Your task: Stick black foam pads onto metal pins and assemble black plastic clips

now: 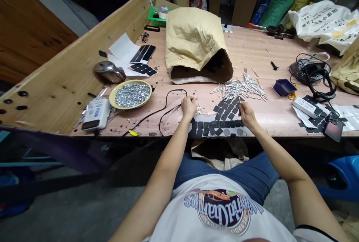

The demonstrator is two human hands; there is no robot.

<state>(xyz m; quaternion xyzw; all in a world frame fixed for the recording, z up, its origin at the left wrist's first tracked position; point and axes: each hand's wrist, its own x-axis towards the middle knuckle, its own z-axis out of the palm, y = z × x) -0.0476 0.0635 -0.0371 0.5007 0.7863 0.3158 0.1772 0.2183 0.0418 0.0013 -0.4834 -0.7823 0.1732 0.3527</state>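
My left hand is closed in a pinch over the table, beside a small scatter of tiny metal pieces. What its fingertips hold is too small to make out. At the right edge of the black pads, my right hand is closed, and a thin metal rod sticks up from its fingertips. The pads lie in rows on a pale sheet at the table's front edge. Just behind them is a loose heap of similar silver rods.
An open brown paper sack lies behind my hands. Left are a yellow bowl of small metal pieces, a metal cup and a black cord. Right are a dark blue tray, white box and headset.
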